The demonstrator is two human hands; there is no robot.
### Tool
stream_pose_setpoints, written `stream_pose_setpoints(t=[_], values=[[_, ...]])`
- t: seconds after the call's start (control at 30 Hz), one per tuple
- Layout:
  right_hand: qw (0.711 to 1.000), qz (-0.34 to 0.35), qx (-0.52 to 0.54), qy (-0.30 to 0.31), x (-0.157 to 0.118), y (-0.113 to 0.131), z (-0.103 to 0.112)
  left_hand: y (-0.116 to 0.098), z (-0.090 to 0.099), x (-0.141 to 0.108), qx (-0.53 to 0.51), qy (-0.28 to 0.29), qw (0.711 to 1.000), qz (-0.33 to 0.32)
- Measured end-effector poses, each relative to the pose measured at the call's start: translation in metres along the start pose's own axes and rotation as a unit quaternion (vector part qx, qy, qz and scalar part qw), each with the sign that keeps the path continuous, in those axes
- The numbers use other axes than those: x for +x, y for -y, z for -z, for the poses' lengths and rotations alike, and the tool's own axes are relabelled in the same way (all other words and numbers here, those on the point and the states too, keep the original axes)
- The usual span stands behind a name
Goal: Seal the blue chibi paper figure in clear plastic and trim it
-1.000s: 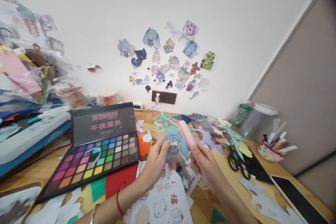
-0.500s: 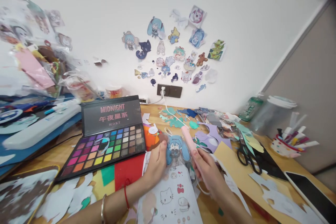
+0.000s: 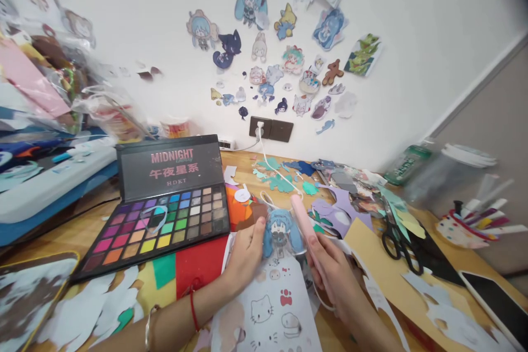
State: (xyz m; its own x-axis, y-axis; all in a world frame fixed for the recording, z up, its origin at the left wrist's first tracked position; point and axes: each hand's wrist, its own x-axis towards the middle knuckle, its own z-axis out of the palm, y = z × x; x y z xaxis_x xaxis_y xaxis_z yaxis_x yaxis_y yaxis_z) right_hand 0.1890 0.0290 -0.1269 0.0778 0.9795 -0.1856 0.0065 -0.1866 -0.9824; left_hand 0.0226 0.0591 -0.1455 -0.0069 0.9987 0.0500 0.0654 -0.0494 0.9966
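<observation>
My left hand (image 3: 246, 250) pinches the left edge of a blue-haired cartoon figure cutout (image 3: 280, 234), which seems to sit in clear plastic; a pale loop (image 3: 267, 199) shows at its top. My right hand (image 3: 332, 264) is wrapped around a slim pink corded tool (image 3: 303, 217), shaped like a small hair straightener. The tool's upper part slants along the cutout's right side; whether it clamps the plastic edge I cannot tell. Under both hands lies a white sheet with cartoon drawings (image 3: 264, 308).
An open eyeshadow palette (image 3: 171, 176) stands left. Paper scraps (image 3: 280, 182) lie at the back. Black scissors (image 3: 398, 245), a phone (image 3: 495, 297) and a pen cup (image 3: 462, 231) are right. A white cable (image 3: 268, 162) runs from the wall socket (image 3: 281, 130) toward the pink tool.
The view has tilted down and come slightly nearer, so the wall cutouts appear higher and larger. Both hands keep their hold, with the pink tool still beside the cutout's right edge.
</observation>
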Motion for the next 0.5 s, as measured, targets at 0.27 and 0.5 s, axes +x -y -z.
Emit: stream_pose_setpoints(t=[0.27, 0.5], values=[[0.999, 0.023, -0.029, -0.008, 0.003, -0.002, 0.005, -0.004, -0.001, 0.005, -0.105, 0.016, 0.994, 0.012], [0.998, 0.033, -0.053, -0.009, 0.005, 0.001, 0.008, -0.004, 0.004, 0.013, -0.171, 0.009, 0.985, 0.022]])
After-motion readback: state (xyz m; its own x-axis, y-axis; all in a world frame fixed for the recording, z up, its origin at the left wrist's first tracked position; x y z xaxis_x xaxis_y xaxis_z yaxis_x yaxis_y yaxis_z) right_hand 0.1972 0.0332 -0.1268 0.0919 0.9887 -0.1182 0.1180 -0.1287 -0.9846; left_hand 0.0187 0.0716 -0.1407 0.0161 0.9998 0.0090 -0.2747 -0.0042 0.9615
